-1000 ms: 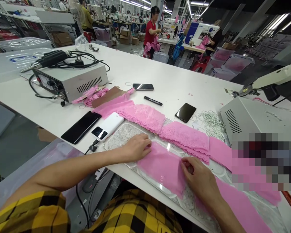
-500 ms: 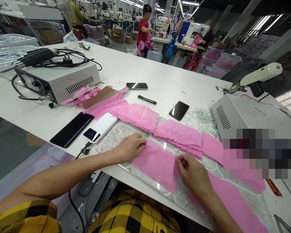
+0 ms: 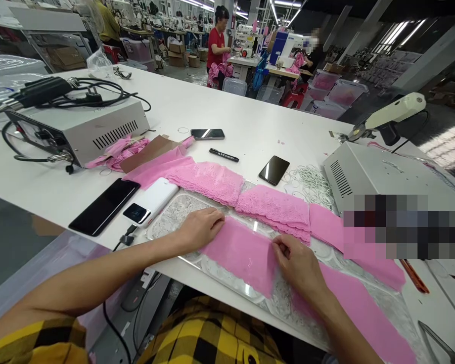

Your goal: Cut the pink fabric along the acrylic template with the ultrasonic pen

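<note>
A pink fabric piece (image 3: 239,255) lies between my hands over a clear patterned plastic mat (image 3: 182,207). My left hand (image 3: 203,226) pinches its upper left corner, while my right hand (image 3: 296,260) has thumb and forefinger closed on its upper right corner. Just beyond it are two stacks of pink scalloped lace, a left lace stack (image 3: 208,182) and a right lace stack (image 3: 275,207). A longer pink fabric piece (image 3: 358,313) is partly under my right forearm. Another plain pink strip (image 3: 326,225) extends rightward from the right stack.
On the left are a grey control box (image 3: 102,124), a large black phone (image 3: 104,206) and a white power bank (image 3: 151,202) with a cable. Farther back lie a marker (image 3: 223,154), a smaller phone (image 3: 274,170) and pale elastic bands (image 3: 313,184). A second grey box (image 3: 387,177) stands right.
The whole view has shifted slightly, so things appear a little farther left. Both hands keep hold of the pink fabric piece's corners, which stays nearly in place on the mat.
</note>
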Tool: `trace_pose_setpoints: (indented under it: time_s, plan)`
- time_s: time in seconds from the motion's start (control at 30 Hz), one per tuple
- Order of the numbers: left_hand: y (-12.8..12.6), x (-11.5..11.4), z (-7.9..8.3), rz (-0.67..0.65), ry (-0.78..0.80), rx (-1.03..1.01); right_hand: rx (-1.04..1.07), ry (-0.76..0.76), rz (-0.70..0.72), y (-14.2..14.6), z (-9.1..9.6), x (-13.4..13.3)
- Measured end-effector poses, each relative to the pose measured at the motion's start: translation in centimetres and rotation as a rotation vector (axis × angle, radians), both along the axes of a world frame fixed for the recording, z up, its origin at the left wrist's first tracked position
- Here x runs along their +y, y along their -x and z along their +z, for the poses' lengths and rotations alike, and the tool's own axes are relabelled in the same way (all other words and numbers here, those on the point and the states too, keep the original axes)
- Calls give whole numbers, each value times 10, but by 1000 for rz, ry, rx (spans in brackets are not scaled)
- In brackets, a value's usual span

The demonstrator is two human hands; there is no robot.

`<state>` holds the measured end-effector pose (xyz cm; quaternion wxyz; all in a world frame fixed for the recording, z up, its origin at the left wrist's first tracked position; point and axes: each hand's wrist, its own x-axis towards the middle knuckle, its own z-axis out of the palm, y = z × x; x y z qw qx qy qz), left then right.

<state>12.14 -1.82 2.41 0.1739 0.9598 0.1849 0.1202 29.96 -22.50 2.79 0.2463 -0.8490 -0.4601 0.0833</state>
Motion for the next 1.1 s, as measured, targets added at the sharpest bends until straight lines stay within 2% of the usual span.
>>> trace_pose_setpoints:
  time_s: [0.33, 0.4, 0.53, 0.63, 0.77, 0.9, 1.0, 1.1]
  plan:
    - [-2, 0, -4, -106, -181, -77, -49, -12, -43, -2, 2, -6]
    - [1, -1, -2, -174, -195, -100, -78, -58, 5, 6, 4, -13]
    - [9, -1, -3, -428, -249, -160, -205, -143, 209, 26, 5, -30]
    - [14, 1, -4, -494, -281, -156, -248, -125, 246, 36, 3, -40]
    - [17, 2, 1, -483, -308, -101, -229, -206, 172, 30, 5, -61]
    - [12, -11, 12, -524, -311, -142, -273, -283, -6, 10, 7, -101]
    - [-6, -31, 18, -646, -281, -179, -393, -299, -126, -2, 0, -133]
    - [-37, -56, 19, -812, -253, -176, -498, -300, -159, -9, -9, -158]
